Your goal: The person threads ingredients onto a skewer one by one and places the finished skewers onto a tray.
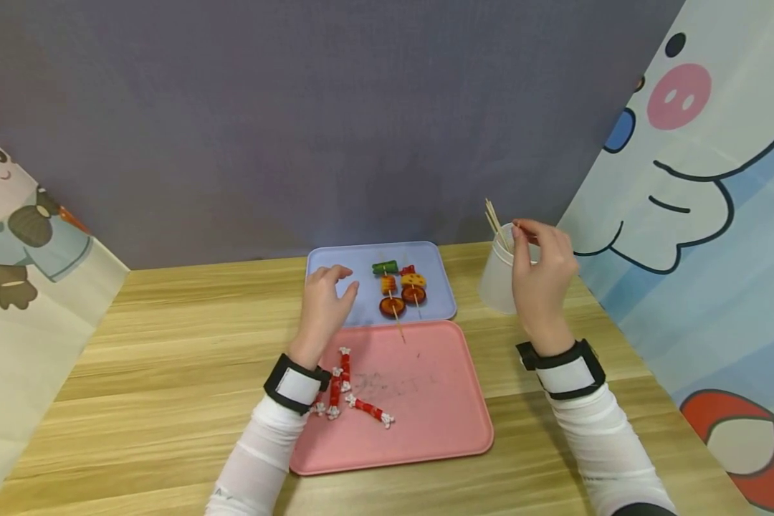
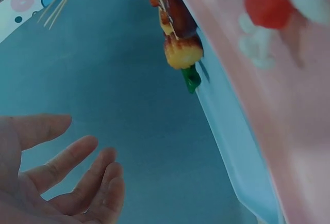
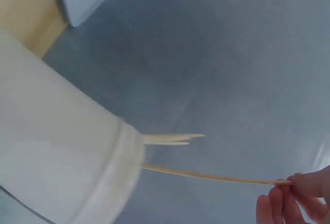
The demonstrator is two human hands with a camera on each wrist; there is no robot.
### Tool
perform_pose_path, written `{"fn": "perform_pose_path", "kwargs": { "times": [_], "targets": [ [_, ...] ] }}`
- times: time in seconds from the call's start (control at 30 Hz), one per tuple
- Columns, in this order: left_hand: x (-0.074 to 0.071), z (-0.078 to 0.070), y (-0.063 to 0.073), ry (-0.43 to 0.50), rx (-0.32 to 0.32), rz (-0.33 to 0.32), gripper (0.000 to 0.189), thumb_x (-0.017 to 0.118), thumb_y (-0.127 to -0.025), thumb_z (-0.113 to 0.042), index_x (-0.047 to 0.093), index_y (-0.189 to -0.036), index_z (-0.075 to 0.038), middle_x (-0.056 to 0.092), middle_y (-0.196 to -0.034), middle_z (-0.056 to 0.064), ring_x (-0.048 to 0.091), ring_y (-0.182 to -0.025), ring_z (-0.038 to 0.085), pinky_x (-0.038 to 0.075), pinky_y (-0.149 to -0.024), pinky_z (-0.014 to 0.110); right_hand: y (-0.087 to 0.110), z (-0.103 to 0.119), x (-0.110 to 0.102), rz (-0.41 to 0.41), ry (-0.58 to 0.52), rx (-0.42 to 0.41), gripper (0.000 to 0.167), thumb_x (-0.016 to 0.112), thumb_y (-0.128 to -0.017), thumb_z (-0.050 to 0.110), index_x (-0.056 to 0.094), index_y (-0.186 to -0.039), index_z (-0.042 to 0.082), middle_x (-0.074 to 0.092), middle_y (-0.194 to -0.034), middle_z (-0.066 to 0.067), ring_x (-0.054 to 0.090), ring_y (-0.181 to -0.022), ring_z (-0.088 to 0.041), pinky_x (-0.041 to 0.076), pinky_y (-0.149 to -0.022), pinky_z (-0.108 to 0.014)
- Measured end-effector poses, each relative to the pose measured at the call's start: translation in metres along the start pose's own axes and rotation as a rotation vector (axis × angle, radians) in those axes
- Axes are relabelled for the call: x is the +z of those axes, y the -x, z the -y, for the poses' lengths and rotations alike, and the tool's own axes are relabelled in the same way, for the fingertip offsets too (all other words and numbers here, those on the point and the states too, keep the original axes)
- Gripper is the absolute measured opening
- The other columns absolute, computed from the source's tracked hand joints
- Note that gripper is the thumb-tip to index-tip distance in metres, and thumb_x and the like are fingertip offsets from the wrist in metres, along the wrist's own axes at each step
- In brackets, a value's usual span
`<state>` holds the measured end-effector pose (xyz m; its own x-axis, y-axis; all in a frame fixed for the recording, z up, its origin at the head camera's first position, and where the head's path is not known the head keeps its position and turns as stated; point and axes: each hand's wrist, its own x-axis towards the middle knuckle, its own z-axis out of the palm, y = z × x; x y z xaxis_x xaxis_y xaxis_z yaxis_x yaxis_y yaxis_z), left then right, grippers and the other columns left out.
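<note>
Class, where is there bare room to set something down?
Free: right side of the pink tray, below the blue tray; table left of both. Crowded: the pink tray's left, with red pieces; around the blue tray's skewers.

Thin stick (image 3: 211,175): looking pale, bare and nearly straight
Upper end: being pinched in right hand (image 1: 545,279), between thumb and fingertips
Lower end: running below the fingertips, passing from sight at white cup (image 1: 498,281)
</note>
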<state>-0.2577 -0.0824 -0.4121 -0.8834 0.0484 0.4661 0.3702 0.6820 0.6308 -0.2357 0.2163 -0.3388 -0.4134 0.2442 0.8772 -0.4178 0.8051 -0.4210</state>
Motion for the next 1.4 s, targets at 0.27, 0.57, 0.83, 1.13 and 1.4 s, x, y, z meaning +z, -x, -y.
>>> {"fn": "perform_pose_path", "kwargs": {
  "times": [0.27,0.57,0.83,1.13,1.4],
  "targets": [
    [0.006,-0.008,-0.001,0.004,-0.027,0.037,0.021,0.068,-0.086,-0.017,0.068,-0.103,-0.004,0.066,-0.101,0.015,0.057,-0.093,0.030,0.046,-0.083,0.042,-0.011,0.016,-0.015,-0.095,-0.073,0.014,0.027,0.061,-0.093,0.022,0.071,-0.095,-0.002,0.071,-0.094,-0.014,0.066,-0.087,-0.027,0.049,-0.083,-0.014],
    [0.012,-0.018,-0.003,0.036,-0.018,0.037,0.020,0.067,-0.087,-0.017,0.068,-0.102,-0.004,0.066,-0.101,0.015,0.055,-0.092,0.031,0.045,-0.083,0.042,-0.012,0.033,-0.026,-0.189,-0.166,0.060,0.022,0.061,-0.093,0.014,0.070,-0.097,-0.005,0.069,-0.094,-0.017,0.065,-0.088,-0.023,0.051,-0.078,-0.014],
    [0.021,-0.029,-0.004,0.062,0.010,0.043,0.018,0.067,-0.085,-0.013,0.068,-0.100,-0.003,0.065,-0.100,0.016,0.056,-0.093,0.033,0.046,-0.083,0.043,-0.013,0.053,-0.034,-0.305,-0.277,0.110,0.013,0.059,-0.091,0.002,0.067,-0.094,-0.008,0.067,-0.092,-0.018,0.064,-0.082,-0.018,0.054,-0.075,-0.020],
    [0.028,-0.045,-0.005,0.102,0.054,0.046,0.021,0.068,-0.086,-0.017,0.068,-0.102,-0.003,0.066,-0.099,0.014,0.056,-0.094,0.030,0.046,-0.085,0.042,-0.008,0.060,-0.043,-0.378,-0.434,0.106,0.010,0.056,-0.090,-0.006,0.063,-0.095,-0.012,0.065,-0.092,-0.020,0.064,-0.087,-0.026,0.054,-0.077,-0.030],
    [0.031,-0.070,0.001,0.085,0.152,0.035,0.021,0.068,-0.085,-0.015,0.068,-0.104,-0.005,0.066,-0.100,0.012,0.056,-0.090,0.028,0.047,-0.078,0.038,0.004,0.059,-0.041,-0.270,-0.657,0.229,0.014,0.052,-0.092,-0.007,0.058,-0.098,-0.019,0.064,-0.093,-0.010,0.063,-0.087,-0.026,0.055,-0.078,-0.029]
  ]
}}
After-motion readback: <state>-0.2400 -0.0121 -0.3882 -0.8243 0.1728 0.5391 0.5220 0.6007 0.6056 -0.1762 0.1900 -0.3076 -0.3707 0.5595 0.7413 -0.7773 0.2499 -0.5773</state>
